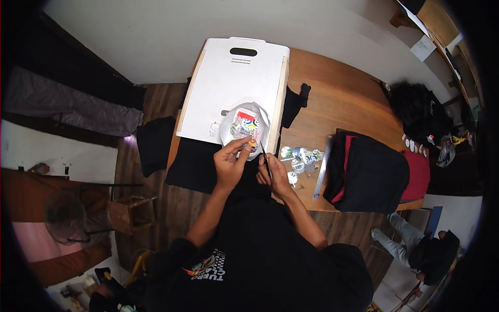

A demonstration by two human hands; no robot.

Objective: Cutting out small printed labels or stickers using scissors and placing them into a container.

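Wooden desk [343, 99], brown, seen from above; white board [234, 88] with a handle slot lies at its far left over black cloth [195, 164]
Item: sheet of coloured printed stickers [245, 127], pale and curling, held over the near edge of the board
Left hand [230, 162]: grip closed, thumb and fingertips pinching the near edge of the sheet
Right hand [274, 174]: grip closed round dark scissors [265, 158], blades pointing far, tip just beside the sheet
Cut-out stickers [301, 156]: loose cluster on the desk, right of the hands
Metal ruler [322, 167]: right of the cluster, beside a folded black and red garment [374, 174]
Risk, judged: the blades sit very near the left fingertips, so a slip could nick them; the curled sheet may also twist and spoil a print
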